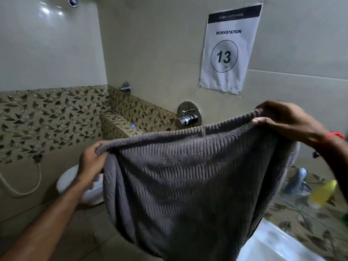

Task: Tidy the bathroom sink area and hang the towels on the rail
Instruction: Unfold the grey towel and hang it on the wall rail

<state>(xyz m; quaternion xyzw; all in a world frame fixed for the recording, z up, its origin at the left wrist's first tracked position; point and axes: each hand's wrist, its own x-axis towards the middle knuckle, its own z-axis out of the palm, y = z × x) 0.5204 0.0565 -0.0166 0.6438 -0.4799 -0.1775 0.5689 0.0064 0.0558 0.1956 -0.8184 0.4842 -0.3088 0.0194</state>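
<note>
Two hands, left hand (90,162), right hand (286,123), spread grey towel (188,176); toilet (69,183) half hidden

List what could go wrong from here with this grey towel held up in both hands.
1. The grey towel is pinched only at its top corners by the left hand and right hand; a slipped corner could drop it toward the toilet below.
2. Its hanging right edge sits close to the yellow bottle and could sweep it over.
3. No rail is in view, so the person must turn while carrying it spread.
</note>
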